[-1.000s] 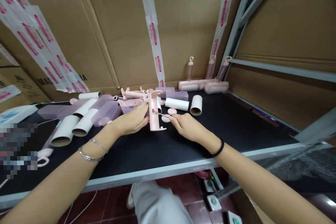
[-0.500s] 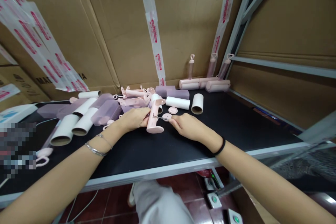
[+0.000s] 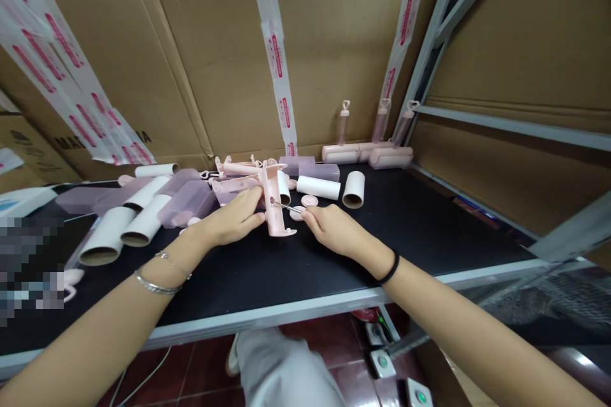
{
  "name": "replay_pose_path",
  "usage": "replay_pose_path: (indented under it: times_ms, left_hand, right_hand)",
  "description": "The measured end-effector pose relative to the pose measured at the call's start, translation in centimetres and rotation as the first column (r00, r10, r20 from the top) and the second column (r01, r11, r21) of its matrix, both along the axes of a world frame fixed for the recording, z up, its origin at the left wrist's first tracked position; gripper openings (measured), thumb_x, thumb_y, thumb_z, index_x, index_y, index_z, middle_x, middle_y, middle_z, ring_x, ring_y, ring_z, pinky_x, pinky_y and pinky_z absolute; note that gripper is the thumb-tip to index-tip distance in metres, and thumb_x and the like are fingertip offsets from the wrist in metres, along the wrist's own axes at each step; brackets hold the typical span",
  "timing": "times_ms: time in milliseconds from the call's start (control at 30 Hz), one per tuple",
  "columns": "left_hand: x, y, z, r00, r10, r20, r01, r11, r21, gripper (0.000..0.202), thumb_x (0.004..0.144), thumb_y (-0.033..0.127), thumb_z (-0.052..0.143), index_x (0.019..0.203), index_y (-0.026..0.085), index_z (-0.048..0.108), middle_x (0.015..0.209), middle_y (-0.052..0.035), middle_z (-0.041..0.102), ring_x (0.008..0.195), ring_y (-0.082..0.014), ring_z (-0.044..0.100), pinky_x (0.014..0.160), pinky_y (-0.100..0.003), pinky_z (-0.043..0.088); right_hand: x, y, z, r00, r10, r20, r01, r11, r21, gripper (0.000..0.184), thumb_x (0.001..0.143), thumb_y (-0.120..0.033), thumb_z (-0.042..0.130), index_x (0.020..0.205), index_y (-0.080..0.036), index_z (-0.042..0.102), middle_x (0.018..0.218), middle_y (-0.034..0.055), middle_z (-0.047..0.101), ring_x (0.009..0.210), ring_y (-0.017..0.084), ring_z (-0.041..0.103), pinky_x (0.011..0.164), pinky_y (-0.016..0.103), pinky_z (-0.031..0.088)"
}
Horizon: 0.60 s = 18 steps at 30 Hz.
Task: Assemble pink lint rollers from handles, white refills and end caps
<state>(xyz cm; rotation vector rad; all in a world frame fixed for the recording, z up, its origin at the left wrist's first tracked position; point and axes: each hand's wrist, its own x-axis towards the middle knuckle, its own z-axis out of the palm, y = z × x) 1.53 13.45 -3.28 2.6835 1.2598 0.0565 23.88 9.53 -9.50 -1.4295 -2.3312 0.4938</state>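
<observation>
My left hand (image 3: 237, 219) grips the left edge of a pink plastic roller frame (image 3: 273, 206), keeping it nearly upright over the black table; some fingers are hidden behind it. In my right hand (image 3: 331, 229), thumb and fingers pinch a thin metal tool (image 3: 290, 208). Its tip touches or lies very close to a small dark spot on the frame's face; its exact kind is unclear. Just past the tool lie two small pink discs (image 3: 309, 201). A white roll (image 3: 319, 187) rests behind them, and another white roll (image 3: 354, 189) stands at the right.
Several white rolls (image 3: 102, 236) and translucent purple covers (image 3: 187, 202) are piled on the left. More pink frames (image 3: 238, 168) lie behind my left hand. Assembled pink rollers (image 3: 391, 157) line the back right, against cardboard (image 3: 334, 57). A metal rail (image 3: 286, 310) edges the table's front.
The pink frame has turned in my left hand, so a different face shows. My left thumb has moved lower along its edge. The metal tool still points at the frame, and the view shifted slightly.
</observation>
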Motion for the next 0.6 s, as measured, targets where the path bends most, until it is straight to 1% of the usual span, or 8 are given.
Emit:
replay_pose_path:
  times_ms: [100, 167, 267, 333, 400, 433, 500, 600]
  left_hand:
    - [-0.1, -0.1, 0.0, 0.999, 0.015, 0.050, -0.015, 1.000, 0.005, 0.036, 0.085, 0.032, 0.035, 0.114, 0.015, 0.047, 0.111, -0.0118, 0.053, 0.107, -0.0259, 0.045, 0.095, -0.044, 0.035]
    - [0.2, -0.3, 0.0, 0.998, 0.061, 0.036, -0.063, 0.997, 0.046, 0.038, 0.085, 0.043, 0.037, 0.109, 0.017, 0.051, 0.112, -0.0109, 0.051, 0.110, -0.0275, 0.041, 0.096, -0.046, 0.032]
    - [1.1, -0.8, -0.1, 0.985, 0.168, -0.046, -0.161, 0.979, 0.123, 0.043, 0.075, 0.055, 0.049, 0.096, 0.019, 0.056, 0.110, -0.0104, 0.049, 0.109, -0.0315, 0.039, 0.092, -0.050, 0.034]
    - [1.8, -1.3, -0.1, 0.962, 0.256, -0.100, -0.236, 0.955, 0.180, 0.038, 0.072, 0.052, 0.054, 0.088, 0.018, 0.057, 0.106, -0.0111, 0.049, 0.106, -0.0337, 0.041, 0.088, -0.050, 0.036]
    - [2.6, -1.9, -0.1, 0.930, 0.336, -0.151, -0.308, 0.934, 0.184, 0.029, 0.075, 0.044, 0.052, 0.085, 0.017, 0.058, 0.101, -0.0123, 0.051, 0.100, -0.0326, 0.048, 0.082, -0.047, 0.041]
    - [2.9, -2.2, 0.0, 0.912, 0.370, -0.176, -0.343, 0.925, 0.164, 0.026, 0.078, 0.039, 0.048, 0.087, 0.017, 0.058, 0.098, -0.0128, 0.053, 0.093, -0.0306, 0.052, 0.079, -0.043, 0.043]
    - [3.6, -2.9, 0.3, 0.879, 0.421, -0.225, -0.402, 0.907, 0.127, 0.027, 0.082, 0.030, 0.041, 0.099, 0.016, 0.057, 0.098, -0.0145, 0.056, 0.079, -0.0263, 0.058, 0.070, -0.038, 0.045]
    - [4.3, -3.7, 1.1, 0.796, 0.536, -0.279, -0.508, 0.844, 0.172, 0.041, 0.083, 0.033, 0.039, 0.117, 0.010, 0.046, 0.097, -0.0191, 0.060, 0.069, -0.0269, 0.062, 0.060, -0.035, 0.046]
  right_hand:
    - [-0.2, -0.5, 0.4, 0.992, -0.055, 0.111, 0.052, 0.998, 0.028, 0.041, 0.095, -0.037, 0.021, 0.099, -0.016, 0.057, 0.086, 0.0100, 0.066, 0.075, 0.019, 0.064, 0.063, 0.025, 0.038]
    - [-0.5, -0.8, 0.6, 0.982, -0.086, 0.165, 0.079, 0.996, 0.051, 0.041, 0.095, -0.038, 0.020, 0.102, -0.017, 0.055, 0.084, 0.0104, 0.067, 0.075, 0.021, 0.065, 0.063, 0.026, 0.040]
    - [-0.8, -1.2, 0.7, 0.972, -0.092, 0.217, 0.082, 0.995, 0.058, 0.039, 0.095, -0.038, 0.020, 0.103, -0.018, 0.053, 0.083, 0.0101, 0.067, 0.074, 0.022, 0.065, 0.063, 0.027, 0.042]
    - [-1.0, -1.3, 0.8, 0.967, -0.089, 0.240, 0.078, 0.995, 0.053, 0.038, 0.095, -0.038, 0.021, 0.103, -0.019, 0.053, 0.084, 0.0104, 0.067, 0.074, 0.022, 0.066, 0.063, 0.028, 0.043]
    - [-1.1, -1.3, 0.8, 0.964, -0.088, 0.252, 0.077, 0.996, 0.053, 0.037, 0.094, -0.038, 0.022, 0.102, -0.018, 0.052, 0.083, 0.0109, 0.067, 0.074, 0.022, 0.066, 0.064, 0.028, 0.044]
    - [-1.2, -1.3, 0.9, 0.963, -0.088, 0.256, 0.077, 0.996, 0.053, 0.037, 0.094, -0.039, 0.023, 0.102, -0.018, 0.052, 0.083, 0.0112, 0.067, 0.074, 0.022, 0.066, 0.064, 0.028, 0.044]
    - [-1.5, -1.3, 0.9, 0.961, -0.085, 0.264, 0.074, 0.996, 0.051, 0.038, 0.094, -0.039, 0.022, 0.102, -0.017, 0.052, 0.083, 0.0116, 0.067, 0.075, 0.022, 0.066, 0.063, 0.027, 0.044]
    - [-2.0, -1.3, 0.9, 0.963, -0.077, 0.259, 0.068, 0.997, 0.042, 0.038, 0.094, -0.039, 0.022, 0.102, -0.017, 0.052, 0.081, 0.0113, 0.067, 0.076, 0.023, 0.066, 0.064, 0.027, 0.044]
